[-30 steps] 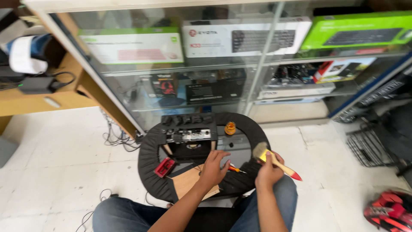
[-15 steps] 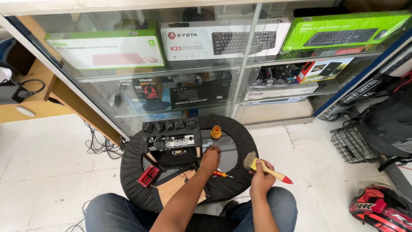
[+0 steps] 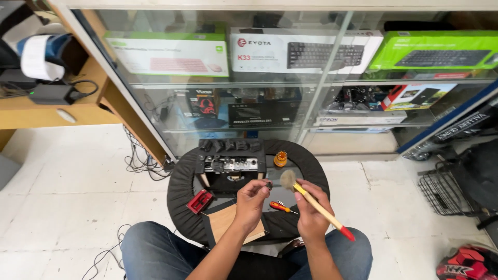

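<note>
Even, bright daylight is filling the room and casting only soft shadows under the round black stool (image 3: 181, 192). Reflections are hazing the glass display cabinet (image 3: 321, 103), and straight lines are bending toward the edges.

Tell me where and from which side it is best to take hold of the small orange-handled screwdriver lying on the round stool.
Probably grip the orange handle, coming from above. The screwdriver lies flat on the stool, its thin metal shaft pointing right toward the right hand. The handle is the thicker part, and it lies uncovered between both hands.

Brush (image 3: 315, 204) tan w/ red tip; screwdriver (image 3: 280, 207) red/yellow.
</note>
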